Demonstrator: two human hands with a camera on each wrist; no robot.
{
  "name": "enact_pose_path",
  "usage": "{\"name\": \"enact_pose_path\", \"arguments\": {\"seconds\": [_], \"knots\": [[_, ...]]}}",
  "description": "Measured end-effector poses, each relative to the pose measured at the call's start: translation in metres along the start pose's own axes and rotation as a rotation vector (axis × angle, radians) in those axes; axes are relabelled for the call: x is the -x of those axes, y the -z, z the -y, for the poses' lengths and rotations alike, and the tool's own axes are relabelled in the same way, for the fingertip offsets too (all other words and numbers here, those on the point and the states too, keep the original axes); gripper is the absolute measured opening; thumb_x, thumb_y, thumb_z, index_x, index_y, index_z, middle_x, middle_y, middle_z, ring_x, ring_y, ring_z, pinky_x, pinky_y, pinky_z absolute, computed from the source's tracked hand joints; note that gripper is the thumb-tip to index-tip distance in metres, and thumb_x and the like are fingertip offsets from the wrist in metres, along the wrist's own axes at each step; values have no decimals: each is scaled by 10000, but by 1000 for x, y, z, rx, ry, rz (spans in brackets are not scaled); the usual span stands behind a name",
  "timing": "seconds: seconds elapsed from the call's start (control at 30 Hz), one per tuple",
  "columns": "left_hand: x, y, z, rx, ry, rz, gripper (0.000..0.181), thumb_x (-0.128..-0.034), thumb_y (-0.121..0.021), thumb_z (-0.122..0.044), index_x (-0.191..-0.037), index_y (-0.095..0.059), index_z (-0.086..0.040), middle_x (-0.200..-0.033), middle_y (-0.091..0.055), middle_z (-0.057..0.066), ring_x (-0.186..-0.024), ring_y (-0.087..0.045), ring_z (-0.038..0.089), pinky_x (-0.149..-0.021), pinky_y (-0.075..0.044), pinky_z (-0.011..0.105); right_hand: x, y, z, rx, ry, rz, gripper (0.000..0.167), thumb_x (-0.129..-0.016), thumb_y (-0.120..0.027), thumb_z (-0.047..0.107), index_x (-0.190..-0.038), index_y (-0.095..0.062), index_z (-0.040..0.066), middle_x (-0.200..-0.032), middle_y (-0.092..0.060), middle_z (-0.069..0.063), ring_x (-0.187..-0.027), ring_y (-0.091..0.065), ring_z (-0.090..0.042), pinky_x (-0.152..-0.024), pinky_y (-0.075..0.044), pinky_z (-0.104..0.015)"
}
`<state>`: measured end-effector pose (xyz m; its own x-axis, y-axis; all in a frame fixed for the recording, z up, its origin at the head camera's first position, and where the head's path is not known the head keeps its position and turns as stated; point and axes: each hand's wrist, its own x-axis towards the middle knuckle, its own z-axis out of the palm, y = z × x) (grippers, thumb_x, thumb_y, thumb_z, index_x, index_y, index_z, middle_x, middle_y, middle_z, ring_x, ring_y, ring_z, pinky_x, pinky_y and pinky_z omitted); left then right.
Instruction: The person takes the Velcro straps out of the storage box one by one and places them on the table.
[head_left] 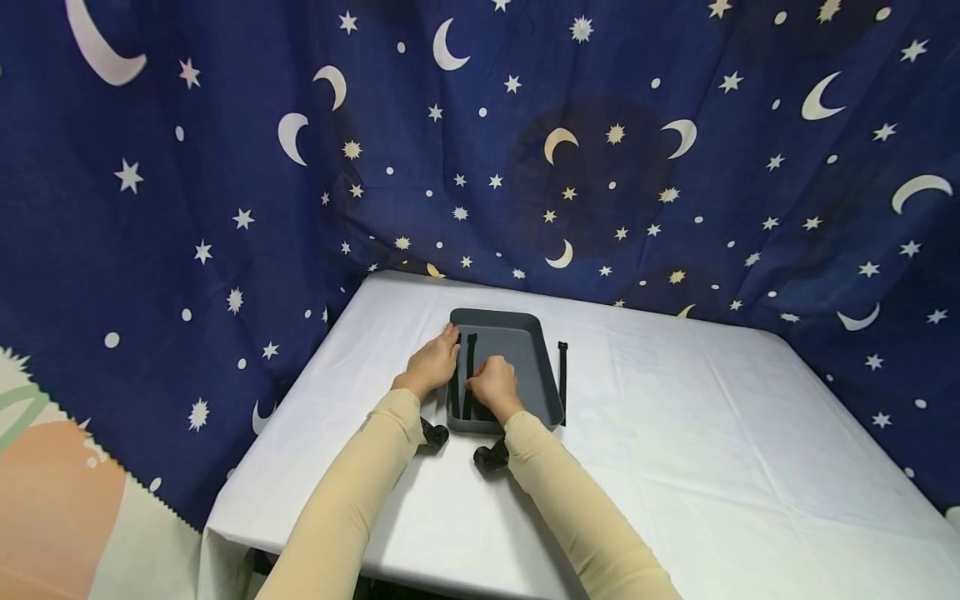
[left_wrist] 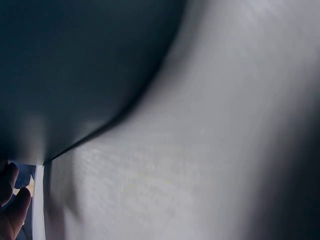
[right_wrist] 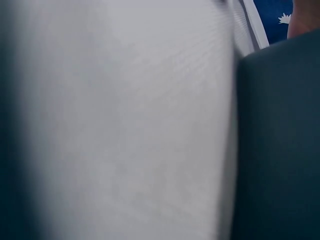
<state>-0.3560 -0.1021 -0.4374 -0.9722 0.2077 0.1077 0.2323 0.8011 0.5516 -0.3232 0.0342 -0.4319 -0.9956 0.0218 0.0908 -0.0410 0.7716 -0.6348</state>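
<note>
A dark grey rectangular tray (head_left: 525, 358) lies on the table. Inside its left half are two slim black straps (head_left: 471, 343), each with a wider head at the far end. My right hand (head_left: 495, 385) is over the tray, its curled fingers pinching the inner strap around mid-length. At the left rim rests my left hand (head_left: 433, 362), fingers fairly straight and touching the tray edge. Another black strap (head_left: 562, 375) lies outside, along the tray's right side. The tray wall fills much of the left wrist view (left_wrist: 75, 75), with left fingertips (left_wrist: 17, 210) at the corner.
White cloth (head_left: 675, 433) covers the table, extending widely to the right of the tray. A dark blue curtain (head_left: 487, 150) with moons and stars hangs behind and at the left. Black wrist-worn devices (head_left: 491, 457) sit under the forearms near the tray's front edge.
</note>
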Motion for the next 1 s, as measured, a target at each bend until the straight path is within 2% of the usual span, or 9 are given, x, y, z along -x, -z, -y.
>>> {"name": "enact_pose_path", "arguments": {"seconds": [0.13,0.37,0.5,0.7,1.0], "knots": [[1,0,1,0,8,2,512,-1108,-343,-242,-1579,-289,-49,-1672,-204,110,-1530,-270,277,-1255,-275,438,1,-2,-2,-7,13,0,425,-826,-826,123,-546,-508,154,-512,-487,30,-553,-514,-173,-577,-423,-292],[2,0,1,-3,14,-5,507,-1108,-343,-241,-1576,-301,-51,-1672,-210,102,-1526,-277,262,-1250,-288,436,1,-4,-5,-38,22,-18,238,-816,-834,121,-645,-671,93,-601,-666,-20,-593,-640,-155,-604,-516,-306],[3,-1,2,1,20,-9,506,-1106,-353,-239,-1574,-310,-52,-1670,-216,102,-1521,-289,262,-1245,-298,435,1,-4,-6,-101,1,2,167,-824,-823,96,-700,-715,64,-686,-718,-67,-579,-669,-134,-568,-545,-273],[3,-2,2,13,3,1,510,-1105,-358,-242,-1572,-309,-43,-1669,-215,112,-1521,-286,264,-1243,-301,436,2,-3,-7,-181,-35,17,95,-842,-795,58,-760,-750,36,-837,-756,-110,-564,-678,-108,-547,-576,-243],[3,2,-1,10,5,-5,509,-1105,-355,-237,-1572,-307,-41,-1668,-217,114,-1524,-281,257,-1249,-291,426,-1,-2,-8,-214,-38,-15,74,-829,-810,65,-783,-764,31,-857,-749,-114,-558,-672,-86,-515,-535,-198]]}}
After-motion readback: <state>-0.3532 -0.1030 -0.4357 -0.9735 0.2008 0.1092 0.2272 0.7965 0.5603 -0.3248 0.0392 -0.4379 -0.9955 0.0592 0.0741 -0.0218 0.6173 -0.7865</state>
